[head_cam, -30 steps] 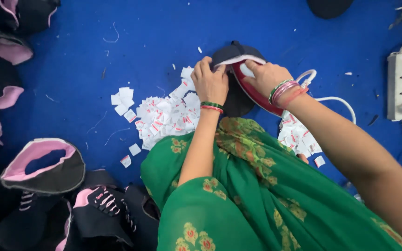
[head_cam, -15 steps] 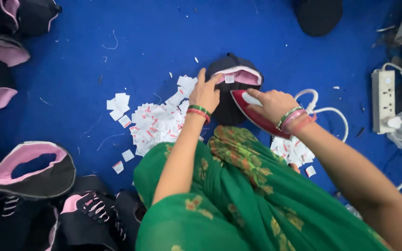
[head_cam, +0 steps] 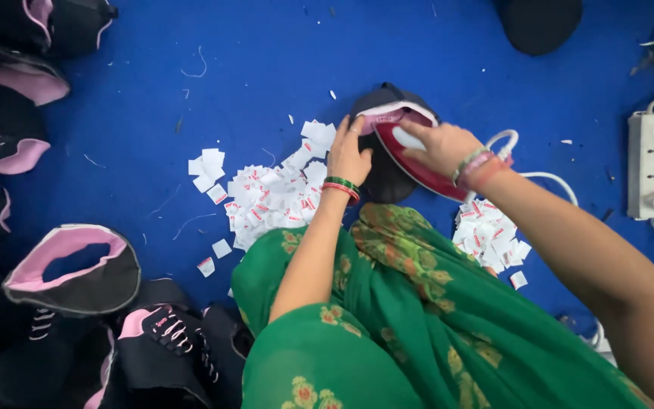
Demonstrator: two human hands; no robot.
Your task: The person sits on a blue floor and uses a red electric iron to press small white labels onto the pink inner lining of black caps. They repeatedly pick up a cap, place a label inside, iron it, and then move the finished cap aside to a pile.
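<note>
Pressing a red clothes iron (head_cam: 410, 163) onto a black shoe upper (head_cam: 384, 151), I have my right hand (head_cam: 444, 148) wrapped around its white handle, fingers clenched on it. The upper lies on the blue floor (head_cam: 266, 60) just ahead of my knees; its pink-lined collar shows at the top, but the iron and both hands hide most of it, so I cannot make out what lies under the soleplate. My left hand (head_cam: 350, 155) rests flat on the upper's left edge, fingers spread and pressing, not closed around anything. Green and red bangles circle both wrists.

A white cord (head_cam: 505, 140) loops out behind the iron toward a white power strip (head_cam: 649, 163) at the right, partly cut off by the frame. Small white paper labels (head_cam: 274, 197) with red print lie heaped just left of the upper, and a second, smaller pile (head_cam: 493, 238) sits to the right, partly under my forearm. My green floral sari (head_cam: 418, 318) covers the lower middle and hides the floor there.

More black and pink uppers (head_cam: 77, 269) crowd the left edge, soft and floppy, several cropped. Open blue floor lies beyond the upper, dotted with thread scraps.
</note>
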